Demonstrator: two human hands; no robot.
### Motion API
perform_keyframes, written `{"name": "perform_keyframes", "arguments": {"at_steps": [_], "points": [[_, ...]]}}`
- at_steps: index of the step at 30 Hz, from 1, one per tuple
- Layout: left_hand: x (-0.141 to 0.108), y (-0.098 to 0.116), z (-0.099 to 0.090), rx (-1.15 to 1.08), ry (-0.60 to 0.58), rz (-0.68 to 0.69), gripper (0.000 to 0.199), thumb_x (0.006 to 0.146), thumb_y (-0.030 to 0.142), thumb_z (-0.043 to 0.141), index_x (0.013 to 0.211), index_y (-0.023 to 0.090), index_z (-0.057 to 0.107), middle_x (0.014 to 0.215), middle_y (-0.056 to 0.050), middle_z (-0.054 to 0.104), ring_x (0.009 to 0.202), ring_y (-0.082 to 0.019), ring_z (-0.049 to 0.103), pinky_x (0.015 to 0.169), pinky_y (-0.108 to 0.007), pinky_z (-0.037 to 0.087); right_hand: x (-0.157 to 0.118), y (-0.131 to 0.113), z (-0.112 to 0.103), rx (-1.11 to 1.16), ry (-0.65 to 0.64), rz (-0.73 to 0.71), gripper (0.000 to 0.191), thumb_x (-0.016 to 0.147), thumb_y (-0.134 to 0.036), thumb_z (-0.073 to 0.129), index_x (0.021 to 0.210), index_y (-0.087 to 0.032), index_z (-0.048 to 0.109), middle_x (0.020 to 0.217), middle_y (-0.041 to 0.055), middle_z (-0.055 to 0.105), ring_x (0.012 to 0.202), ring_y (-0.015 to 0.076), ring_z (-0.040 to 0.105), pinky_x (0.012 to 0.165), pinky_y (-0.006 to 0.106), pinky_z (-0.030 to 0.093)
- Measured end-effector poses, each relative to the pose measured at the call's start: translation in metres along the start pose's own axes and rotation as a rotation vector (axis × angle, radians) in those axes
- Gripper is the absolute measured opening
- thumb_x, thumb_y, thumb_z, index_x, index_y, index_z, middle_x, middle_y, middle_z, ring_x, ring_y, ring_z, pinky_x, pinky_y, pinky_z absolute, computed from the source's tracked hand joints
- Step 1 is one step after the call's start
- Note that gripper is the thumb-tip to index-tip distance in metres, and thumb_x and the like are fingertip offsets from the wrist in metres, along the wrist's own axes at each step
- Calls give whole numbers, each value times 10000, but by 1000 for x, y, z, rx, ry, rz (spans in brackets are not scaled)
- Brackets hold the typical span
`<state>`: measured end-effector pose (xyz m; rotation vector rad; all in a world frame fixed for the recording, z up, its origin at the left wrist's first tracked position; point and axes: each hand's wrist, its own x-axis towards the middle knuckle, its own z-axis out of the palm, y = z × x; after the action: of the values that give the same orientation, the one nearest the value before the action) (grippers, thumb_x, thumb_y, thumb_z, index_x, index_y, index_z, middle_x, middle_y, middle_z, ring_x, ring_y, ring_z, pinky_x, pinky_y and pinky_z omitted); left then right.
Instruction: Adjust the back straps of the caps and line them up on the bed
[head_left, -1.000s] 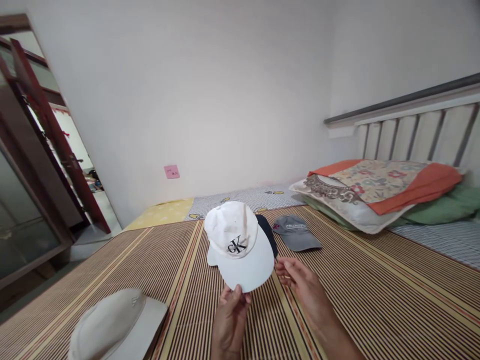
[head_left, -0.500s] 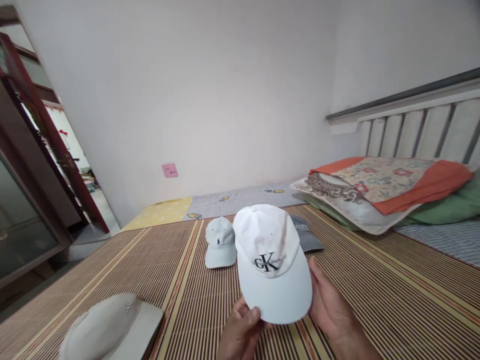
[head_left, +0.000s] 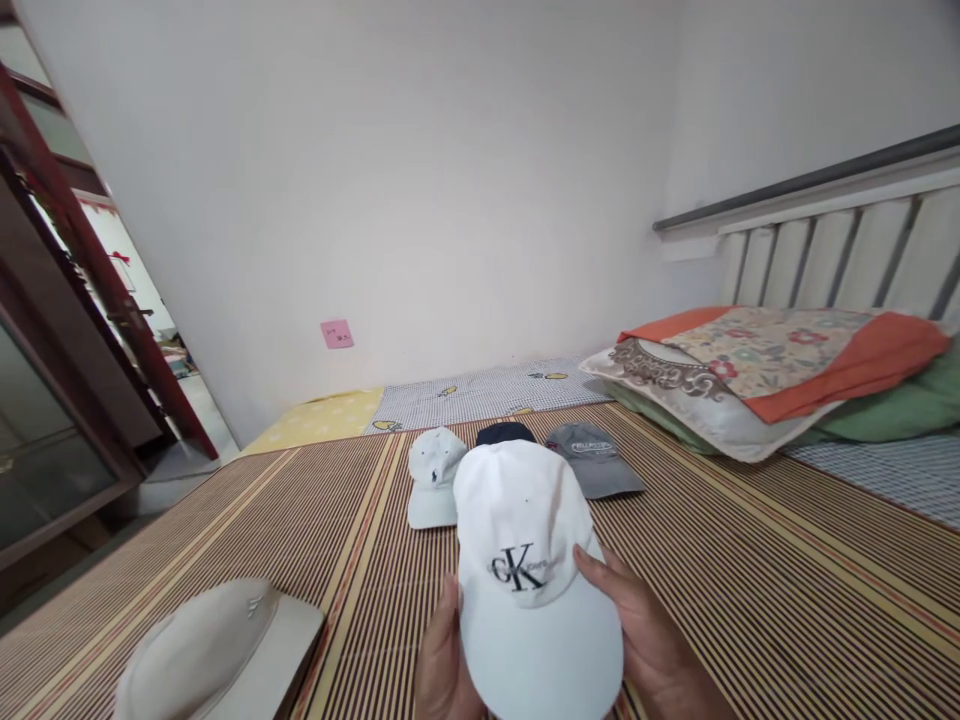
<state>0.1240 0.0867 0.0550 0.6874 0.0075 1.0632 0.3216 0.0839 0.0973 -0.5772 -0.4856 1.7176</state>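
Observation:
Between my two hands is a white baseball cap (head_left: 525, 500) with black letters on its front and a pale blue brim toward me. My left hand (head_left: 444, 645) holds its left side, fingers partly hidden beneath. My right hand (head_left: 637, 620) grips the right side, thumb on top near where crown meets brim. Behind it on the mat lie a pale cap (head_left: 435, 465) with a small dark emblem, a dark cap (head_left: 506, 433) mostly hidden, and a grey cap (head_left: 596, 462). A beige cap (head_left: 217, 640) rests at the lower left.
A striped bamboo mat (head_left: 360, 620) covers the bed. Stacked pillows (head_left: 750, 370) with an orange-edged cover lie at the right, by a white radiator (head_left: 832, 260). A pink note (head_left: 337, 334) is on the wall. A door (head_left: 112, 280) stands at the left.
The white cap has come down and nearer to me, uncovering the dark cap and more of the grey one. My left hand has moved from the brim's front to the side; my right thumb now lies on top.

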Motion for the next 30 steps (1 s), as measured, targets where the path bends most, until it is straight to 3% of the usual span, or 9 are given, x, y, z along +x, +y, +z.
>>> {"name": "perform_keyframes", "arguments": {"at_steps": [3,6,14,22,26,30], "points": [[0,8,4,-8,-57,-129,722,1028,642,281,1475,176,604,1570,-105,532,1595,-315,220,1305,-512,12,0,11,3,-8,-26,50,583,758,-298,909,1289,-141,726,1112,152,831,1106,370,766,1099,521,505],[-1,12,1,-13,-59,-173,771,1023,662,236,1517,160,549,1609,-112,472,1603,-324,174,1298,-524,-18,0,18,7,61,-65,73,479,772,-288,892,1207,-135,760,1136,152,825,1141,352,753,1131,500,474],[-4,13,-9,-15,-38,-199,749,1022,639,278,1535,152,525,1583,-132,509,1588,-346,223,1300,-538,16,1,16,22,205,-296,267,576,868,-524,700,1261,-106,751,1279,193,764,1294,394,656,1162,585,417],[1,14,3,-23,-55,-210,810,1016,661,242,1557,106,479,1609,-164,466,1587,-369,226,1297,-552,10,16,28,7,110,-177,142,615,927,-516,615,1450,-194,631,1378,136,721,1280,362,672,1145,559,434],[2,13,0,-77,-49,-228,853,990,715,225,1603,150,406,1658,-132,398,1602,-359,173,1294,-551,5,20,33,4,101,-157,110,645,935,-545,601,1481,-202,601,1399,132,706,1281,361,671,1152,556,423],[3,11,-4,-61,-23,-221,882,979,738,229,1574,130,461,1651,-141,412,1603,-366,171,1294,-558,41,20,35,5,85,-136,85,658,927,-564,612,1482,-211,600,1372,124,726,1279,363,670,1140,559,431]]}}
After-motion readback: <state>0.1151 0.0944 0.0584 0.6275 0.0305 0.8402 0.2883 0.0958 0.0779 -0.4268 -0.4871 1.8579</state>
